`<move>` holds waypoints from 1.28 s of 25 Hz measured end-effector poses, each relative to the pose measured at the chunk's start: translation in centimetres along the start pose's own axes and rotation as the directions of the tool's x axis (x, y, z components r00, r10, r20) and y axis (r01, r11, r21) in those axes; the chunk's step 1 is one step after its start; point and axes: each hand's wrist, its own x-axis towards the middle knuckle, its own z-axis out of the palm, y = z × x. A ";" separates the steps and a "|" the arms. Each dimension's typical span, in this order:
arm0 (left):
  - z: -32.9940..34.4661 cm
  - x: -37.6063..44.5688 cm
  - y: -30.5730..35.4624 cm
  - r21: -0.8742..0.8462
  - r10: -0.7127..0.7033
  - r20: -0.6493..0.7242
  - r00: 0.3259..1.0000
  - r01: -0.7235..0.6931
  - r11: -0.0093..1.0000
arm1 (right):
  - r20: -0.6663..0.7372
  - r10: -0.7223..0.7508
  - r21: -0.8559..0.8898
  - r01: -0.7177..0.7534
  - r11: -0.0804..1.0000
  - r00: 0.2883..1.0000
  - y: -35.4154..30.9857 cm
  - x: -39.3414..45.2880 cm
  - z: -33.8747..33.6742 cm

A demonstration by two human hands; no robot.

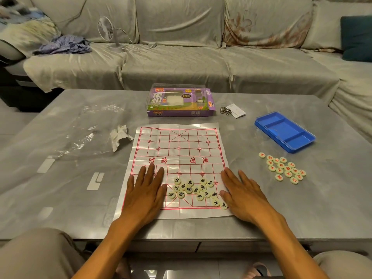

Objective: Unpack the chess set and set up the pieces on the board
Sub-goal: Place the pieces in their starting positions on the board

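Observation:
A white paper board (178, 156) with a red grid lies flat on the grey table. Several cream pieces with black characters (198, 191) sit in a loose heap on the board's near half. My left hand (144, 195) lies flat with straight fingers on the board's near left part, just left of the heap. My right hand (244, 195) lies flat at the board's near right edge, its thumb close to the heap. Several cream pieces with red characters (283, 168) lie clustered on the table to the right of the board.
A purple chess box (179, 101) stands behind the board. A blue plastic tray (284, 133) lies at the right, a metal ring puzzle with a card (231, 110) by the box. Clear plastic wrap (88, 133) and crumpled tissue (119, 136) lie at the left. A sofa stands beyond the table.

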 end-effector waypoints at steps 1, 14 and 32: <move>-0.1 -0.1 0.0 -0.005 0.000 0.008 1.000 0.000 1.000 | -0.003 0.000 0.002 0.000 1.000 1.000 0.0 -0.1 -0.1; -4.1 1.5 6.7 -0.203 0.057 -0.232 0.971 -0.106 0.973 | -0.249 0.154 0.322 -0.068 0.944 0.956 3.6 -2.0 -5.2; 3.0 16.1 24.8 -0.322 0.475 -0.066 0.878 -0.469 0.822 | -0.224 0.392 0.412 -0.278 0.868 0.892 16.2 0.4 -3.6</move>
